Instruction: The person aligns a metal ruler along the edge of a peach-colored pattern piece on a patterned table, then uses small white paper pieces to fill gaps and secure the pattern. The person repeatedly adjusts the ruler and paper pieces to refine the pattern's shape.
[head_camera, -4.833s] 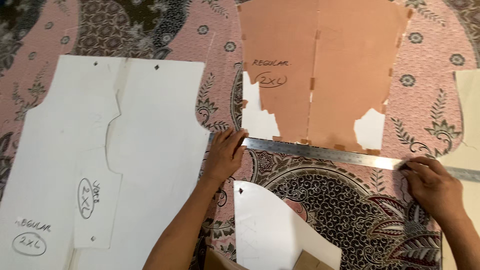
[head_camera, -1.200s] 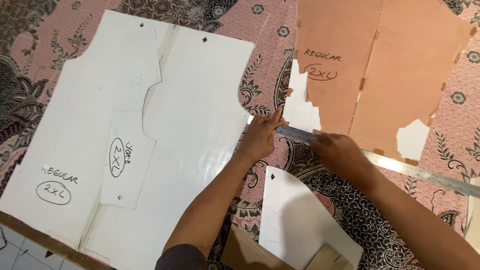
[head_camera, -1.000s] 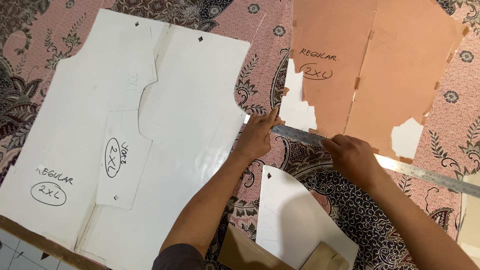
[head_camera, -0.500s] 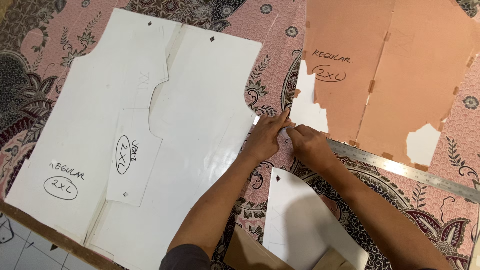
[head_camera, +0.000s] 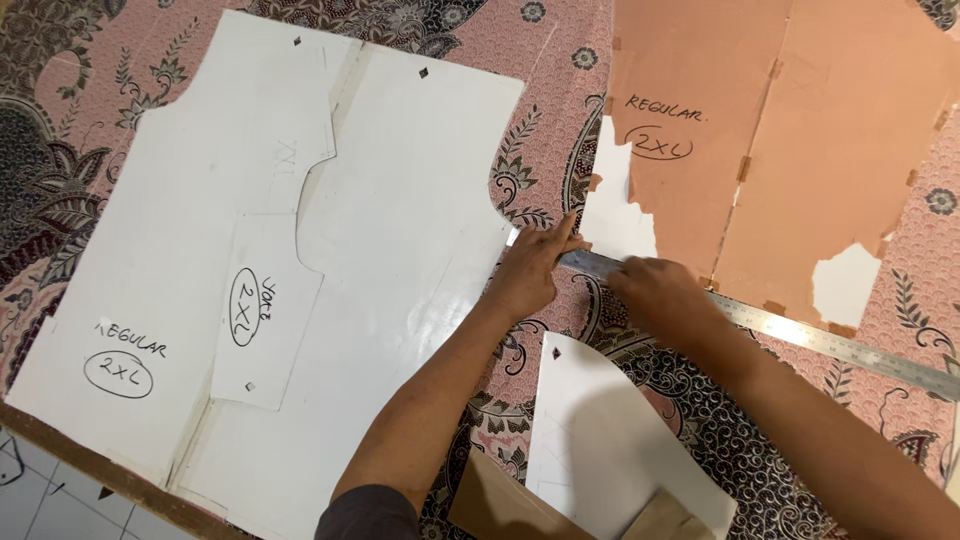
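Left hand (head_camera: 528, 275) presses flat, fingers together, on the metal ruler (head_camera: 800, 333) end at frame centre; right hand (head_camera: 660, 292) rests closed on it just beside, below the brown pattern (head_camera: 800, 140).

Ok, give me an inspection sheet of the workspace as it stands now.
Surface: pink and black batik-patterned cloth covers the table.
Job's things: long steel ruler lies below the torn brown card pattern.
Clutter: large white card pattern, small curved white pattern piece, brown card scraps.
Hands: left hand presses the ruler's end; right hand rests on the ruler.
Cables: nothing seen.
Surroundings: white tiled floor.
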